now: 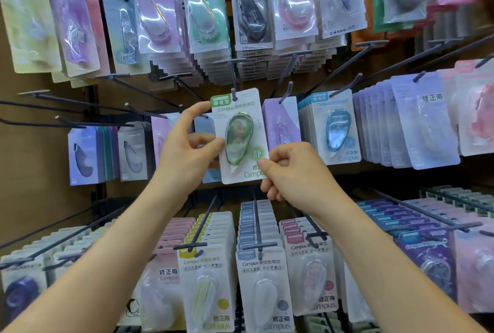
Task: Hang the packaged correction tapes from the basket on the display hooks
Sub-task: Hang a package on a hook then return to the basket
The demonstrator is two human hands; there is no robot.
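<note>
**Two hands on one green Campus pack at mid-row hook**

Three rows of hooks on a brown pegboard wall (32, 145), packed w/ blister-carded correction tapes. Top row: MONO AIR packs (252, 11) in stacks, pastel cards either side. Mid row: blue Campus stack (331, 126) and lilac/pink stacks to the right, dark-tape packs (83, 156) to the left, several bare hooks (66, 102) upper left. Bottom row: white Campus cards (264, 290) in deep stacks, purple packs far right.

Visibility: edges of frame blurred + fisheye-bent, small print unreadable. Top row cards cut off at frame top, bottom row at frame bottom. Basket not in view. Card behind the held pack mostly hidden, only a bluish edge shows.

Green correction tape pack (240, 134) sits centre frame, roughly upright w/ slight tilt, its hang hole right at the tip of a mid-row hook (234, 93); can't tell if fully threaded.

Left hand (184, 150): arm up from lower left, thumb on the card's left edge mid-height, index raised along the upper left edge, other fingers curled behind. Pinching the pack.

Right hand (291, 172): arm up from lower right, thumb and curled index nipping the card's lower right corner, rest of fingers folded into palm.
</note>
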